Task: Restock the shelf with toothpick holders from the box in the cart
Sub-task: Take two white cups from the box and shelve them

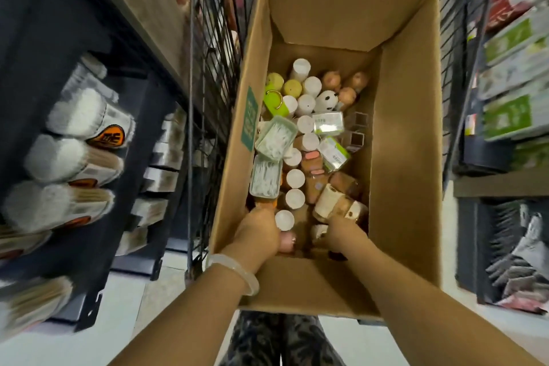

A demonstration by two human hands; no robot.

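both hands (pixel 300 232) reach into the box (pixel 404 157); its green label (pixel 249 119) is unreadable.

A shop aisle: dark shelves (pixel 89 47) of packaged cotton swabs (pixel 86 116) on one side, boxed goods (pixel 511 92) stacked opposite, and a black wire cart (pixel 208 68) carrying a cardboard stock box (pixel 407 128) between them.

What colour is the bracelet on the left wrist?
Pale, milky white bracelet, clearest in the head view.
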